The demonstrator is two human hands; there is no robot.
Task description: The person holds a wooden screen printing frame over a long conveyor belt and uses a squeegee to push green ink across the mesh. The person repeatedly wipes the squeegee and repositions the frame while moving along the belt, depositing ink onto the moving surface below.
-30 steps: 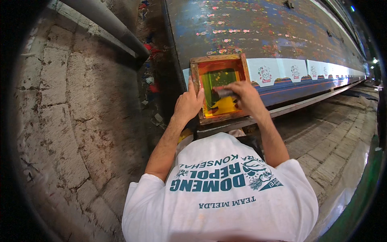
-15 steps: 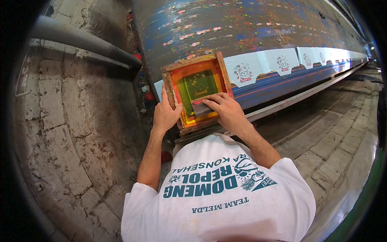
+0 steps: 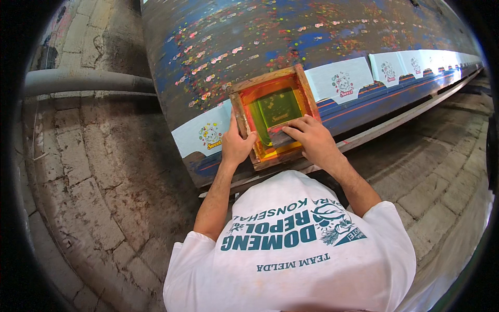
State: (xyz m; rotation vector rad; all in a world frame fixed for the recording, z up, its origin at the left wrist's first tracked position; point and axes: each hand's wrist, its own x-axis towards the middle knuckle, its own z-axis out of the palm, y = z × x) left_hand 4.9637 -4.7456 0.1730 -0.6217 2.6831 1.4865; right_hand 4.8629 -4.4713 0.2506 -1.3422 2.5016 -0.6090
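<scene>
A wooden-framed printing screen lies on the long table, its mesh stained yellow, green and orange. My left hand is closed on the frame's left side, thumb over the rim and fingers along the outside. Inside the frame, near its close edge, my right hand grips a dark squeegee, fingers over its top. A white sheet with a coloured cartoon print lies left of the screen. To the right lies another printed white sheet. Whatever is under the screen is hidden.
The long table is spotted with coloured ink, and a row of printed white sheets runs along its near side. A metal rail follows the table edge. At left, a thick grey pipe stands over the worn block floor.
The view has shifted, so screen and hands appear farther right. More of the printed sheet left of the screen now shows. Both hands keep their holds on the frame and squeegee.
</scene>
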